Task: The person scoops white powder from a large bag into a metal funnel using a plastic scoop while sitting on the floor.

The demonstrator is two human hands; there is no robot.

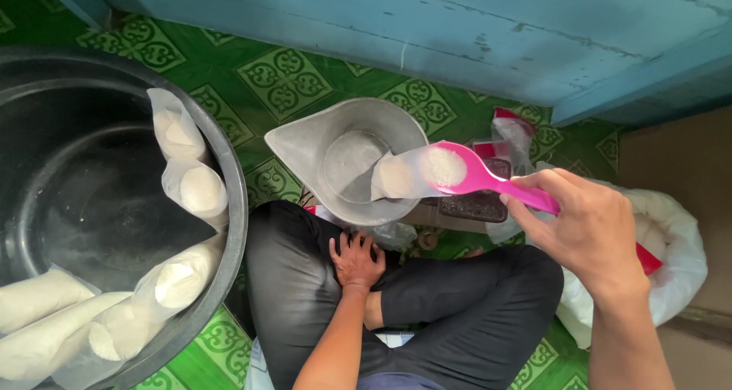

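My right hand (583,226) grips the handle of a pink plastic spoon (476,175) heaped with white grains. The spoon's bowl hovers at the mouth of a small clear plastic bag (396,178) partly filled with the same white grains. That bag rests inside a grey metal scale pan (305,147) with a pointed spout. My left hand (356,260) lies fingers-down on my black-trousered knee, just below the pan, holding nothing.
A large black tub (229,176) at the left holds several filled clear bags (202,188). A white sack of grains (671,245) lies at the right, beside a brown board. Green patterned flooring and a blue wooden wall surround my crossed legs.
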